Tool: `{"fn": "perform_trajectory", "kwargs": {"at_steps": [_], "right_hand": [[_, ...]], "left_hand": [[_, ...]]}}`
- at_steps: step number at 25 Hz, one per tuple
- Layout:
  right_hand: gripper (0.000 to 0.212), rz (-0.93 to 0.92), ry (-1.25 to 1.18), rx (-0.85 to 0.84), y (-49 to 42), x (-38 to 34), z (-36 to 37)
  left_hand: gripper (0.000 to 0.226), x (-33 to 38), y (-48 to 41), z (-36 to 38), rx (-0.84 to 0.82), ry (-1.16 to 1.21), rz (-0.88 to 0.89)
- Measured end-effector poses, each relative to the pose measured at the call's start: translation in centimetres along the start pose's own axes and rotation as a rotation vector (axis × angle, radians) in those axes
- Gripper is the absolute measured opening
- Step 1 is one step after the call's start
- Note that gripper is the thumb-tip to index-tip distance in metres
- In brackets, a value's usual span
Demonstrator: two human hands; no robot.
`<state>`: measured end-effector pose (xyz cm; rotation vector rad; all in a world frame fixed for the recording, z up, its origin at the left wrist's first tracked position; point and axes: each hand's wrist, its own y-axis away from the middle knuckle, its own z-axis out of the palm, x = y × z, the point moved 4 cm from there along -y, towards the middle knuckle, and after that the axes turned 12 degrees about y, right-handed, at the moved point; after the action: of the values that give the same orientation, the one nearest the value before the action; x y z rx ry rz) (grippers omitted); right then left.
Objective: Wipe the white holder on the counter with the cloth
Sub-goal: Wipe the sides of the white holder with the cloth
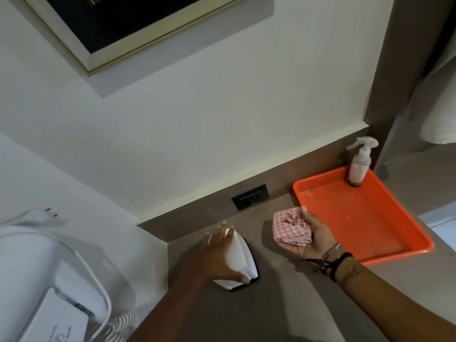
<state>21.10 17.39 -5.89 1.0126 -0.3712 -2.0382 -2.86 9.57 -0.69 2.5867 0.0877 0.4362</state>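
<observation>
White holder [238,253], pink-and-white checked cloth [291,228], orange tray [370,218], grey-brown counter [283,304].

The white holder [238,255] under the left hand [217,255] looks like smooth, faintly glossy plastic with a dark base. The cloth [288,228] in the right hand [318,235] is soft checked woven fabric. Right of that hand, the orange tray [370,218] is shiny plastic. The counter [283,297] beneath both hands is matt.
</observation>
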Motion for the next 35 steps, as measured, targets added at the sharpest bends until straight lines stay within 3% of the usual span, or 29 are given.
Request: {"fn": "perform_trajectory", "kwargs": {"at_steps": [2, 4, 5, 8, 11, 13, 14, 16, 18, 20, 23, 28, 32, 35], "right_hand": [[0.096, 0.008, 0.016, -0.034, 0.1, 1.3, -0.7], [0.092, 0.021, 0.042, -0.06, 0.3, 2.2, -0.8], [0.083, 0.032, 0.049, -0.064, 0.5, 2.4, -0.7], [0.048, 0.072, 0.074, -0.023, 0.7, 2.6, -0.8], [0.052, 0.048, 0.179, 0.074, 0.4, 3.2, -1.6], [0.068, -0.015, 0.28, 0.182, 0.3, 3.9, -2.5], [0.071, -0.052, 0.33, 0.241, 0.3, 4.5, -2.8], [0.058, -0.091, 0.352, 0.295, 0.8, 5.6, -2.2], [0.043, -0.043, 0.339, 0.294, 0.6, 6.7, -1.0], [0.04, 0.033, 0.195, 0.222, 0.0, 7.7, 0.5], [0.047, 0.095, 0.121, 0.128, -0.4, 9.8, 3.2], [0.048, -0.02, 0.21, 0.232, -0.4, 12.3, 4.7], [0.05, 0.013, 0.227, 0.262, -0.1, 13.5, 5.8], [0.033, 0.01, 0.278, 0.285, 0.5, 13.6, 7.2]], "left_hand": [[0.139, 0.4, -0.3, -0.4, 0.008, -0.071, 0.06], [0.132, 1.1, -0.9, -0.9, 0.039, -0.096, 0.032], [0.129, 1.2, -1.3, -0.8, 0.048, -0.039, -0.06], [0.121, 0.8, -1.3, -1.8, 0.181, 0.315, -0.562], [0.103, 0.3, 0.1, -2.4, 0.102, 0.614, -0.845], [0.093, -0.4, 0.2, -2.2, 0.042, 0.636, -0.851], [0.1, -1.2, 0.1, -1.9, 0.027, 0.6, -0.863], [0.119, -2.7, -0.4, -0.8, 0.142, 0.528, -0.864], [0.113, -2.3, -0.8, -0.3, 0.316, 0.305, -0.787], [0.102, 0.2, -0.2, 0.3, 0.385, 0.177, -0.636], [0.088, 1.5, -0.2, 2.4, 0.387, 0.256, -0.458], [0.084, 0.1, -1.1, 2.8, 0.361, 0.36, -0.487], [0.092, -0.6, -1.5, 2.9, 0.311, 0.417, -0.526], [0.093, -0.8, -1.6, 2.5, 0.287, 0.469, -0.542]]}}
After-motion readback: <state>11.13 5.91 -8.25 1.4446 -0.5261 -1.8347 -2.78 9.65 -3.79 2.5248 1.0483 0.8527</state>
